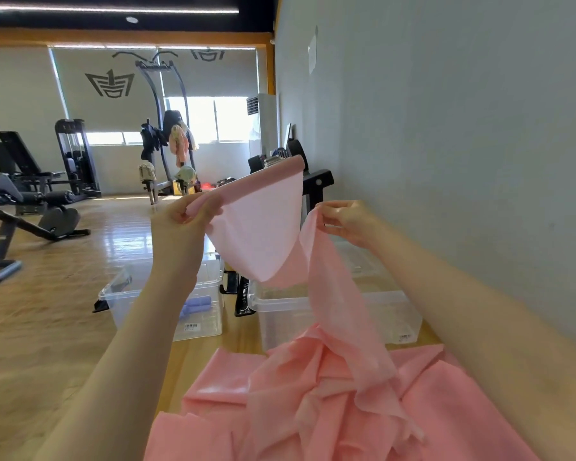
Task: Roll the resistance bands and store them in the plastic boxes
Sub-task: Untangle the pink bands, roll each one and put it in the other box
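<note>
Wooden and pale, the surface [193, 364] nearest me carries the crumpled heap of a thin pink stretchy resistance band [316, 394], which I take to be slack left lying there so its weight is off my arms. From that heap one strip climbs to my right hand [343, 221], which pinches its edge near the wall, while my left hand [180, 216] grips the other raised end, so both hands are well apart with a flat panel of band hanging between them. I judge I hold it high and spread like this to find the end and smooth it before rolling starts. Just beyond stand two clear plastic storage boxes, the left one [167, 294] with a rolled bluish-purple band [197, 304] inside, the right one [340, 314] partly hidden by the pink strip. Farther off are black gym benches [27, 194] on the wooden floor [47, 294].
</note>
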